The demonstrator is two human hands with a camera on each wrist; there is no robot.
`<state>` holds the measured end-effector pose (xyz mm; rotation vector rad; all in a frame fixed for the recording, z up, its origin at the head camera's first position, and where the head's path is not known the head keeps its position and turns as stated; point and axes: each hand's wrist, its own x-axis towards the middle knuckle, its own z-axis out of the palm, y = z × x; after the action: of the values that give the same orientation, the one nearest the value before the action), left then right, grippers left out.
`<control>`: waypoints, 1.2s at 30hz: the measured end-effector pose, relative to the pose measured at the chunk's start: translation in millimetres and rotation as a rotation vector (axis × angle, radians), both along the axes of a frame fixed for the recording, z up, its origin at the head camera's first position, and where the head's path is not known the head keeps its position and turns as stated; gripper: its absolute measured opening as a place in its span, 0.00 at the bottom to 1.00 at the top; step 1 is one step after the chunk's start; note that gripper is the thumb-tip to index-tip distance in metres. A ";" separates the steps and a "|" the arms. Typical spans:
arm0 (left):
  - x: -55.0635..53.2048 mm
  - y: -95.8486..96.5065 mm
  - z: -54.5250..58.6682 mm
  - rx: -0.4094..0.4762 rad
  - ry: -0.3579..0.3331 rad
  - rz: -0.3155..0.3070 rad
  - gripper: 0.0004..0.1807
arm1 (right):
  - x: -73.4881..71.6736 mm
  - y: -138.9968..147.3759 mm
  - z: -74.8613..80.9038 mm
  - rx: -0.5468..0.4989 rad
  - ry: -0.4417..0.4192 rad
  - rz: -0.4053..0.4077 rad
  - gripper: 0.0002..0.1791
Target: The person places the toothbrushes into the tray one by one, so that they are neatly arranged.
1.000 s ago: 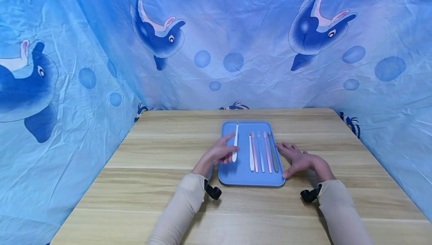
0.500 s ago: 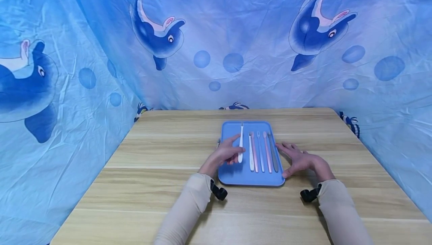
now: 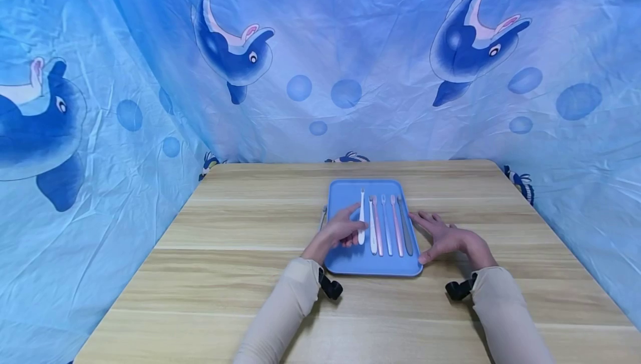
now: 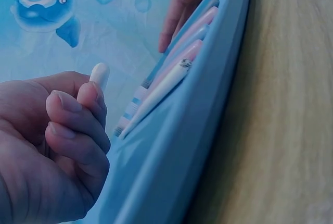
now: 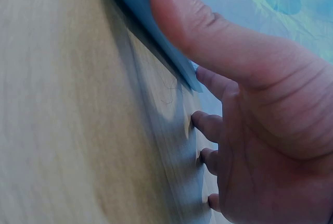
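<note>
In the head view my left hand (image 3: 338,230) pinches a white toothbrush (image 3: 362,207) above the left half of a blue tray (image 3: 373,268), bristle end pointing away. Its rounded white handle end (image 4: 100,73) pokes out past the fingers in the left wrist view. Just right of it several toothbrushes lie side by side on the tray: white (image 3: 373,236), pink (image 3: 379,236), blue (image 3: 388,230), pink again (image 3: 398,233) and dark grey (image 3: 407,233). My right hand (image 3: 445,241), fingers spread, touches the tray's right edge with thumb and index finger.
Left of the tray, partly behind my left hand, a thin toothbrush-like item (image 3: 323,216) lies on the wooden table (image 3: 225,275). A blue dolphin-print cloth (image 3: 345,47) hangs behind and on both sides.
My left hand has moved right with the white toothbrush, bringing it closer to the row and slightly lower. The item left of the tray has come into view. My right hand stays put.
</note>
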<state>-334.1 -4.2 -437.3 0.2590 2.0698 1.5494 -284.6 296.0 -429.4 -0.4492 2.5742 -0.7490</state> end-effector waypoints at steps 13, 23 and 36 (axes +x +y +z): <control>2.2 7.8 -6.7 0.013 -0.043 -0.007 0.44 | 0.7 1.6 -3.1 -0.004 0.003 -0.004 0.71; 4.8 12.8 -13.9 -0.035 -0.021 0.017 0.44 | 0.8 3.6 -5.8 -0.021 0.002 0.002 0.72; 7.7 19.0 -21.3 -0.084 0.025 0.034 0.44 | 0.0 5.0 -11.5 -0.002 0.019 0.003 0.71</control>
<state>-326.4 14.8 -458.6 0.2145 2.1637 1.4812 -284.6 301.0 -440.9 -0.4632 2.5903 -0.7491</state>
